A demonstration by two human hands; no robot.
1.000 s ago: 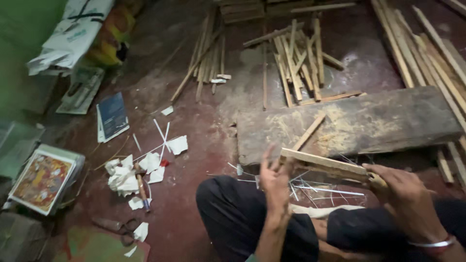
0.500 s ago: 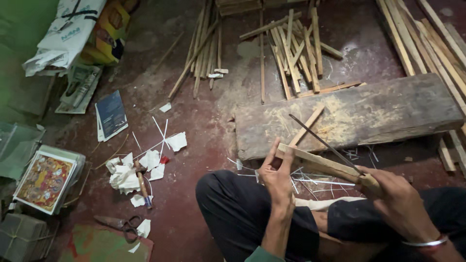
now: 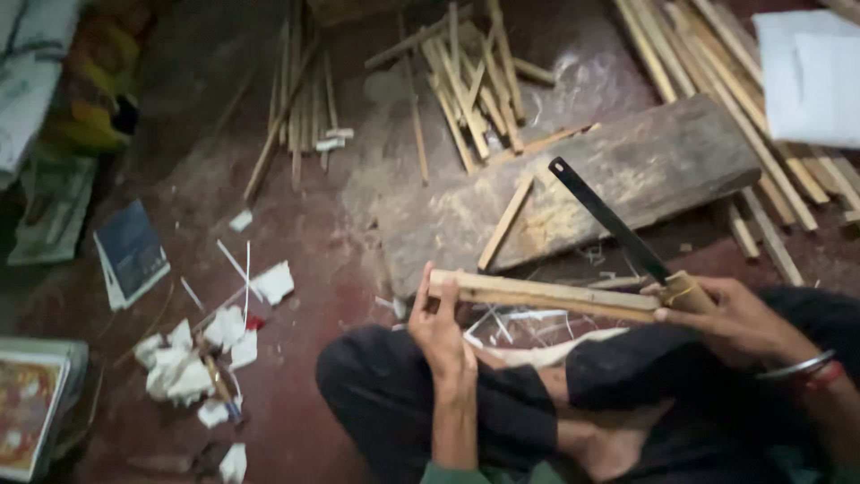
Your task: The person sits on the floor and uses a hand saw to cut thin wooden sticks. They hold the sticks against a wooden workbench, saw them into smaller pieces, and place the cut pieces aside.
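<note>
Bamboo strip held flat across the lap at lower centre of the frame, long axis nearly level, running from centre-left to centre-right with a slight drop toward the right. Left end pinned by the left hand, fingers wrapped over the top and thumb beneath, clenched on the strip; likely braced there so the piece cannot twist or slide. Right end lost under the right hand, closed around a wrapped handle together with the strip's end. Blade rising from that handle, dark and narrow, slanting up and left toward the middle of the frame, tip over the plank. Blade set at the strip's end and angled away from the body, which looks suited to splitting along the grain rather than cutting across. Knees in dark trousers spread below, giving a cradle for the work.

Plank lying on the floor just beyond the lap, tilted up to the right, one short stick resting on it. Loose sticks scattered at upper centre and along the upper right. Pale scraps strewn at lower left, a booklet further left. Thin shavings visible under the strip, just beside the left hand.
</note>
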